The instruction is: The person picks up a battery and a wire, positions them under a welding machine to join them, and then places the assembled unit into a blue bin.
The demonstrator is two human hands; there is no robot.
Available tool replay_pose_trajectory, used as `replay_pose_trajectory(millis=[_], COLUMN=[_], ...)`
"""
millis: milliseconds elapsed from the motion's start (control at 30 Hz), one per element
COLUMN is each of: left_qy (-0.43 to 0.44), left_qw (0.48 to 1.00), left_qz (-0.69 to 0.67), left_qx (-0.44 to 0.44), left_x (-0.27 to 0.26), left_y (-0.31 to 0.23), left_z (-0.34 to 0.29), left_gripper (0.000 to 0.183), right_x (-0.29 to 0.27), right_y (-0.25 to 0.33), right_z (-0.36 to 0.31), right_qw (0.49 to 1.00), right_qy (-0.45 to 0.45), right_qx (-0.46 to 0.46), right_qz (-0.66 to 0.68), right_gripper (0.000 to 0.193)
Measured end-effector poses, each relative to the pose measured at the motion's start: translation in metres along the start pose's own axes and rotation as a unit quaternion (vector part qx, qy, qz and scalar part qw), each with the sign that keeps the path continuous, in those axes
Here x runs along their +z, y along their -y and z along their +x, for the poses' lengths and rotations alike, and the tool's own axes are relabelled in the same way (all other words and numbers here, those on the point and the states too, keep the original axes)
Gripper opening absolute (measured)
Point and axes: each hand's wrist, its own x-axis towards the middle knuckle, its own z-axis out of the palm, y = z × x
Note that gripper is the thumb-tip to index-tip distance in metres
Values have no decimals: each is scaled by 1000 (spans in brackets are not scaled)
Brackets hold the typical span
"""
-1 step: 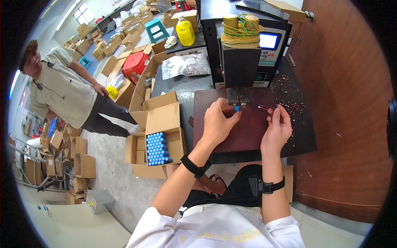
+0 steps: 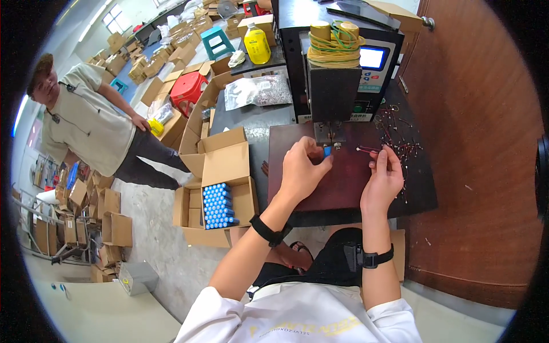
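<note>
My left hand [image 2: 302, 170] is closed, thumb and fingers pinching a small blue cylindrical battery cell [image 2: 327, 151]. The cell sits just under the metal electrode tips [image 2: 336, 145] of a black spot welder [image 2: 334, 94]; whether it touches them I cannot tell. To the right, my right hand [image 2: 382, 182] pinches a thin dark red wire lead [image 2: 366, 150] between thumb and fingertips. The lead's pale end points left, apart from the cell. Beneath both hands lies a dark red board [image 2: 343, 191]. Many loose wire leads [image 2: 400, 134] are scattered right of the welder.
An open cardboard box [image 2: 226, 160] on the left holds rows of blue cells [image 2: 217, 206]. Behind it are a clear bag of small parts [image 2: 257, 91] and a yellow bottle [image 2: 257, 44]. A person [image 2: 94, 123] stands further left. A brown wooden door [image 2: 474, 143] is close on the right.
</note>
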Motion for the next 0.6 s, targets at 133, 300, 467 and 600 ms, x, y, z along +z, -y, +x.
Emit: replay_pose_trajectory(millis=[133,300,467,600], left_qy=[23,-30,16,33], left_qw=[999,997,990,984], left_qz=[-40,56,108,143], left_qx=[-29,52,86,101], left_x=[-2,-3,0,3], left_y=[-4,-7,1,0], left_z=[-3,-3,1,1], left_gripper=[27,22,20,17], right_x=[3,16,29,32], right_y=[1,2,-8,-12], right_z=[-1,-5,-11,-13], right_qw=[998,994,993,994], right_qy=[2,31,49,56], right_qx=[-18,-44,-33,-28], right_qz=[-53,-100,-98,-91], right_gripper=[24,23,23,24])
